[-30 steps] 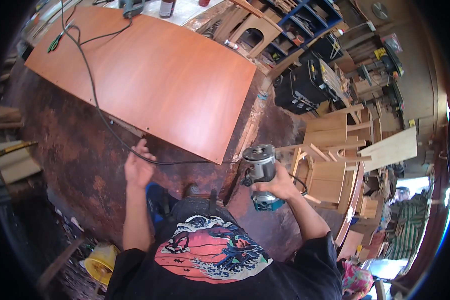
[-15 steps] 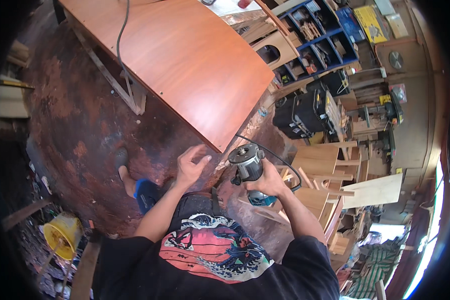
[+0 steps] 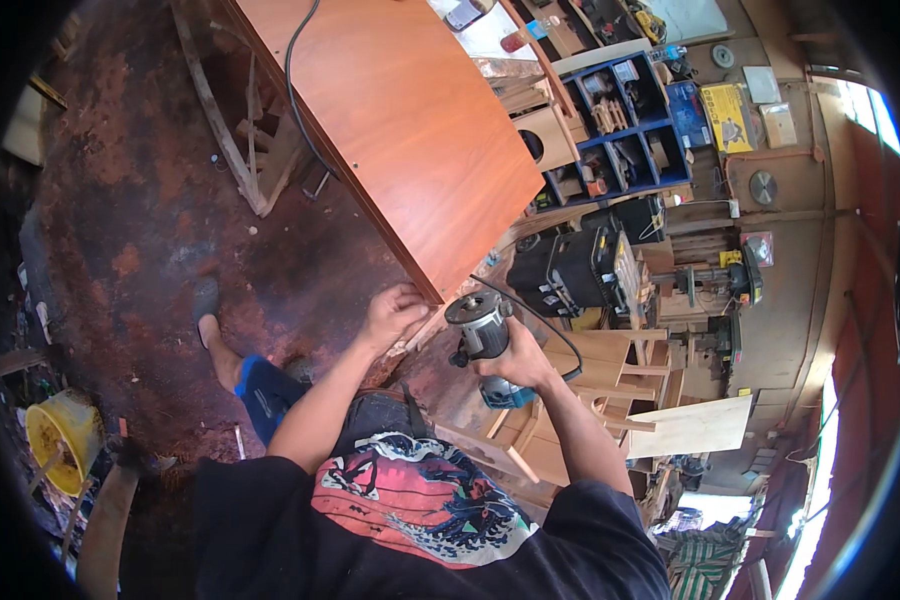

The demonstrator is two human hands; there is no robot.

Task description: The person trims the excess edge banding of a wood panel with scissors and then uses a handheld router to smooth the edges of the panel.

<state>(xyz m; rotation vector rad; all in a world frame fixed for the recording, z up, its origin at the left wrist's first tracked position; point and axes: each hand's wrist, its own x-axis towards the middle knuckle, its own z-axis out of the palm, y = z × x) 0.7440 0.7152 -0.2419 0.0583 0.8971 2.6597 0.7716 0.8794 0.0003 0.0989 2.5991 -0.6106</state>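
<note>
A reddish-brown wooden panel (image 3: 410, 150) slopes across the upper middle on a rough wooden support (image 3: 261, 190), with a black cord (image 3: 295, 105) lying over its left edge. My left hand (image 3: 394, 322) is at the panel's near corner, fingers curled on the edge just under it. My right hand (image 3: 515, 355) grips a compact router (image 3: 478, 330) with a teal housing and its round base turned upward, just beside that corner. The router's cord loops around to the right of my hand.
Blue cubby shelves (image 3: 638, 130) with tools, black tool cases (image 3: 570, 270) and drill presses (image 3: 730, 285) stand at the right. Light wooden furniture pieces (image 3: 620, 365) and a pale board (image 3: 688, 428) are below them. A yellow bucket (image 3: 62, 440) sits at the lower left.
My left hand has moved from the dangling cord rightward to the panel's corner. The view has turned, and my right hand still holds the router. My left foot has stepped out to the left.
</note>
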